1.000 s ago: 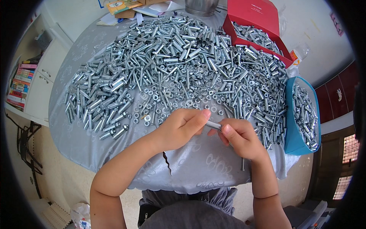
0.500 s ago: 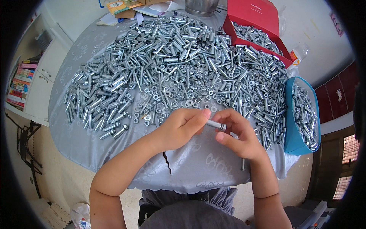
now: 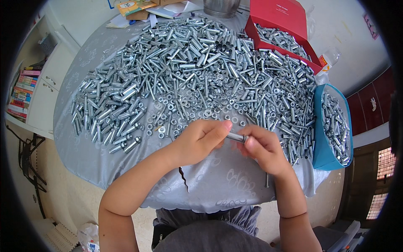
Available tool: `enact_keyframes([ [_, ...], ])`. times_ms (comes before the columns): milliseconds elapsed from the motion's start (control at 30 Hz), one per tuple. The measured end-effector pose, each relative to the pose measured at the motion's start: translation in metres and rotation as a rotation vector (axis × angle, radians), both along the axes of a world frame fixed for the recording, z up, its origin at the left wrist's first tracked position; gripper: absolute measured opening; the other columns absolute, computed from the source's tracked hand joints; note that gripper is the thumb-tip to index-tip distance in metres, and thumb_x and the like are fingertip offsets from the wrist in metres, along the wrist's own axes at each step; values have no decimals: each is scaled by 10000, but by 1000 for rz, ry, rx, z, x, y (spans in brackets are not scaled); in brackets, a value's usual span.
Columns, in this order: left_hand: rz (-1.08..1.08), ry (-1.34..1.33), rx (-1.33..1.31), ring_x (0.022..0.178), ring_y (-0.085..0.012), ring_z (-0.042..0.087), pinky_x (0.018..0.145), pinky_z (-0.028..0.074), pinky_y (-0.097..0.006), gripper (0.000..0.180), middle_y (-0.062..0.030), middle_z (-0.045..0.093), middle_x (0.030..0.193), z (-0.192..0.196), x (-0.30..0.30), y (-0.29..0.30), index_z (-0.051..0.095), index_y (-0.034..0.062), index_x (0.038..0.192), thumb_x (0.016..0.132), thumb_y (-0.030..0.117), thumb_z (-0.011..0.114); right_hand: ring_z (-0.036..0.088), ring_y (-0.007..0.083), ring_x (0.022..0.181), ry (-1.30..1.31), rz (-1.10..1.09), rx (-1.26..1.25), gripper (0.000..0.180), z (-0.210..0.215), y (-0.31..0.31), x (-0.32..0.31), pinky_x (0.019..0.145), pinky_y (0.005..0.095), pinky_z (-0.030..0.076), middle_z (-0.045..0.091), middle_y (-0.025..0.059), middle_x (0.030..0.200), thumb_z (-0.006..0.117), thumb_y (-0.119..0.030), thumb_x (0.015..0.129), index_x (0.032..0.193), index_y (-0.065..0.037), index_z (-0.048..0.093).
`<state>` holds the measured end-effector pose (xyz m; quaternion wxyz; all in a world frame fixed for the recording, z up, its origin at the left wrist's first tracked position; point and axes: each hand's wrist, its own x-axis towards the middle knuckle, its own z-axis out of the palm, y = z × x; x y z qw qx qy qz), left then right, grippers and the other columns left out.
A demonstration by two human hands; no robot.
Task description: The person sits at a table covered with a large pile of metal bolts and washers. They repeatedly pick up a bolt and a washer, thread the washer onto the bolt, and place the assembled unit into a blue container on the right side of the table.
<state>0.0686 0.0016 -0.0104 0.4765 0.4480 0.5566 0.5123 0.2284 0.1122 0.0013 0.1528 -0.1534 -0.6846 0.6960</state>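
Steel bolt: small, rigid, slick, light; pinched at both ends between left hand and right hand, above counter

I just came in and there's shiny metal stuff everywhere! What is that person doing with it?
A person sits at a table under a grey cloth, heaped with silver bolts, sleeves, nuts and washers. The left hand and right hand hold one bolt between them, just in front of the pile. A red box at the far side and a blue bag on the right each hold more of the metal parts.
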Motion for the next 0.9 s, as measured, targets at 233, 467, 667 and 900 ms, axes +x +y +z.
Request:
enact_keyframes([
  [233,-6,-52,-7,535,-67,370,497,323,-239,508,19,426,559,-3,0,1,474,32,608,911,430,388,463,50,633,-114,147,157,186,-3,15,7,522,181,371,535,13,805,622,-140,811,925,-6,562],
  [467,-18,-24,5,539,-61,364,496,315,-236,499,24,421,567,1,0,1,475,38,621,914,431,380,448,40,554,-41,-19,341,162,-2,6,3,464,194,349,519,-2,679,663,-119,772,849,4,590],
  [667,-17,-67,-5,544,-61,354,504,315,-232,488,27,409,572,-4,-1,0,471,39,632,917,424,380,471,93,516,40,-119,673,193,2,4,0,470,226,380,541,45,676,651,-139,774,891,4,594],
  [900,-21,-56,-28,551,-59,347,509,309,-228,471,36,400,587,-2,1,0,478,40,655,919,417,380,508,172,517,11,-107,759,195,2,4,-2,481,265,407,538,86,648,670,-144,747,851,2,595],
])
